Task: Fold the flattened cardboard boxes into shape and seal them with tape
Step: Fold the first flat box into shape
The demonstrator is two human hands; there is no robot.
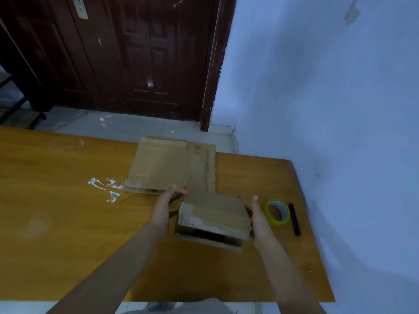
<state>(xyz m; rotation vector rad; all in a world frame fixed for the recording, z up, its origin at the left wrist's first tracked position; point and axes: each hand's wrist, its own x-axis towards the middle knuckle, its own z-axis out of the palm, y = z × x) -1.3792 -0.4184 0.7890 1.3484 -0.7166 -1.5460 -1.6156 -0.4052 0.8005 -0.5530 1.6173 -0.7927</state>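
Observation:
A flattened brown cardboard box (215, 214) lies partly opened near the middle of the wooden table (56, 223), its near end showing a dark gap. My left hand (165, 205) holds its left edge, fingers curled round the far left corner. My right hand (258, 218) lies flat against its right edge with the fingers straight. Two more flattened boxes sit behind it: a wide one (156, 166) and a narrow printed one (200, 168). A roll of yellow tape (277, 213) lies just right of my right hand.
A black marker (294, 219) lies right of the tape, near the table's right edge. White scraps of residue (106, 186) mark the tabletop left of the boxes. A blue wall runs along the right; a dark wooden door stands beyond the table's far edge.

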